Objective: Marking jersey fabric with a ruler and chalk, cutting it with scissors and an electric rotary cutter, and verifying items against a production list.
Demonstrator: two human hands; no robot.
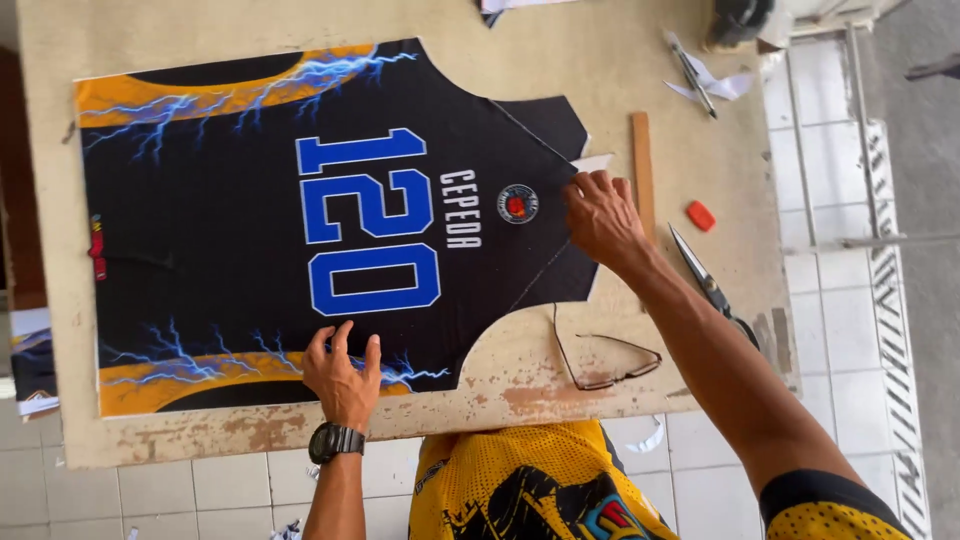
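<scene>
The left hand (343, 375) lies flat, palm down, fingers spread and pointing away from the body, with a dark watch on its wrist (the forearm runs straight up from the lower edge of the view). The right arm reaches further out, long and nearly straight, its hand (603, 215) palm down with fingers curled, apparently pinching at their tips.

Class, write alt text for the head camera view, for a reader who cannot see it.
A person's left hand and right hand press flat on a black jersey panel with blue and orange lightning, spread on a worn table. Eyeglasses, scissors and a wooden ruler lie nearby.
</scene>
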